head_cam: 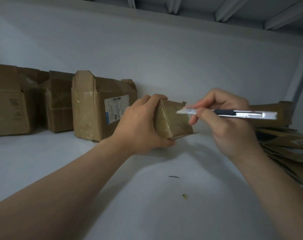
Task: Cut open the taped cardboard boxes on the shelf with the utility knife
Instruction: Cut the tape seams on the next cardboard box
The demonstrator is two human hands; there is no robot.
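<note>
Small box (173,120): centre of frame, standing on the white shelf (147,196).
Left hand (140,123): fingers and thumb wrapped round the box's left end, bracing it.
Right hand (228,122): right of centre, pinching the utility knife (233,113) like a pen. The blade is at the box's upper face, but blur means I cannot tell if it touches.
Doing it well: I would cut shallow along the tape seam, drawing away from the bracing fingers.
Larger boxes (99,108): left, against the wall.
</note>
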